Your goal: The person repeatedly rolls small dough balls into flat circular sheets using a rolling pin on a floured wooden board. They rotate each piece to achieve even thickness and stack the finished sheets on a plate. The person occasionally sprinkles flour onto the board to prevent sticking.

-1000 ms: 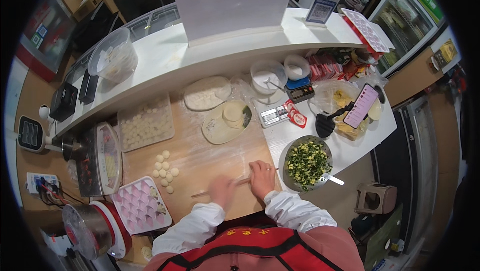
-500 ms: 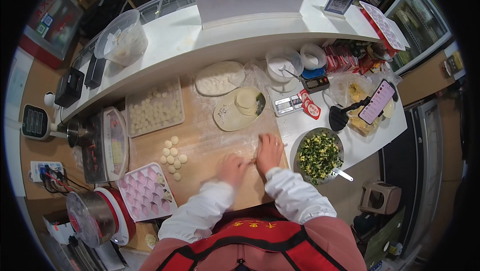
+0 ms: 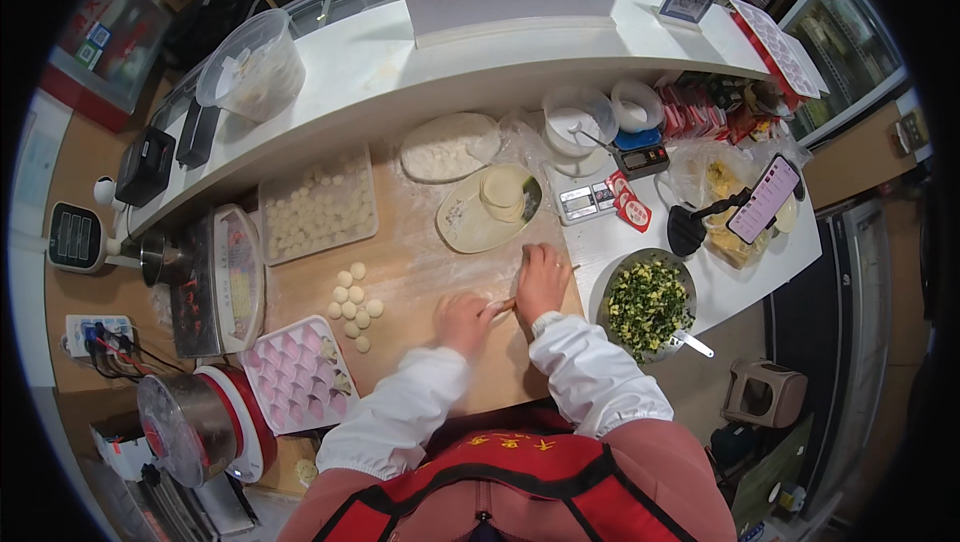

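The right hand (image 3: 541, 280) lies curled over a slim wooden pin (image 3: 508, 304), holding it; the pin slants across the near right part of the board (image 3: 415, 287), one end poking out past the knuckles. The left hand (image 3: 462, 322) is at the pin's other side, fingers bent in; whether it grips dough cannot be told. Crinkly white sleeves (image 3: 395, 412) cover both forearms.

The board is smooth pale wood, dusted with flour toward its far side. Left of the hands sits a loose cluster of round, matte dough balls (image 3: 375, 308); beyond them more fill a rectangular translucent tub (image 3: 376, 204). Ahead of the hands, an oval, glossy plate (image 3: 458, 227) bears a stack of thin, round wrappers (image 3: 502, 192). To the right, on the smooth white desk (image 3: 750, 287), a round metal bowl (image 3: 604, 320) holds coarse chopped greens (image 3: 648, 297) flecked with yellow bits. Near the left sleeve is a pink plastic tray (image 3: 290, 382) with scalloped hollows.
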`<action>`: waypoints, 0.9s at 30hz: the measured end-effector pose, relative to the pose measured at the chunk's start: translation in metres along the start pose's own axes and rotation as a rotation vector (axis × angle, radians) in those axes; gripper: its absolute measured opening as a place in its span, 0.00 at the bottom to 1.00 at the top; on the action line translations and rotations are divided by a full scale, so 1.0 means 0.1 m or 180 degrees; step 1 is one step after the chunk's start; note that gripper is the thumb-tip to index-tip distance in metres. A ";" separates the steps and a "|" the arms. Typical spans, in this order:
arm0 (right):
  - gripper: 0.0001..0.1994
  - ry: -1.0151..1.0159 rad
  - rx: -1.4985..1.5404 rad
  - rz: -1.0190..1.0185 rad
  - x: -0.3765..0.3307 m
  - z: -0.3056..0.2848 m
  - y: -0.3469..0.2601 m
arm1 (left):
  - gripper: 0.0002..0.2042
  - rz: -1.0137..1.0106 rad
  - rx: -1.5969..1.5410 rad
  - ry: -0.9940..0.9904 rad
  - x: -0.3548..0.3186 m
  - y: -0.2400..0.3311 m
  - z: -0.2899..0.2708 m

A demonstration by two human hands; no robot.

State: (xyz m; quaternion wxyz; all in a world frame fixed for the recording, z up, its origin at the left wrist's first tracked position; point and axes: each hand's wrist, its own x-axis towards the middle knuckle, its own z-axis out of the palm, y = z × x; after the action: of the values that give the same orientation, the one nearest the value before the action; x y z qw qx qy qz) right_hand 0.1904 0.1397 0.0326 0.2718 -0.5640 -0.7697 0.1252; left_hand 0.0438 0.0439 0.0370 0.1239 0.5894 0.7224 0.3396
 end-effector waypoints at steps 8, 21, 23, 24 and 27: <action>0.17 -0.0562 -0.0179 0.0208 -0.13 0.03 0.03 | 0.10 0.0046 -0.0277 -0.0338 -0.07 -0.01 -0.04; 0.17 -0.0249 0.0042 0.0229 -0.09 -0.01 -0.05 | 0.09 -0.0074 0.0047 -0.0296 -0.13 -0.08 -0.06; 0.17 -0.0192 0.0076 0.0092 -0.08 -0.03 -0.07 | 0.09 -0.0015 0.0005 -0.0098 -0.13 -0.09 -0.05; 0.16 -0.0150 -0.0037 0.0054 -0.06 -0.02 -0.07 | 0.10 0.0068 0.0207 -0.0051 -0.13 -0.10 -0.05; 0.15 -0.0558 -0.0119 0.0194 -0.13 -0.05 -0.08 | 0.11 -0.0621 -0.0274 -0.0326 -0.16 -0.12 -0.04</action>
State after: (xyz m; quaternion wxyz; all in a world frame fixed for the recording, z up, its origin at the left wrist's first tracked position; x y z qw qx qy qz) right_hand 0.1894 0.1240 0.0366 0.1889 -0.5790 -0.7752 0.1679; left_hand 0.0368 0.0264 0.0293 0.2182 0.5270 0.7539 0.3261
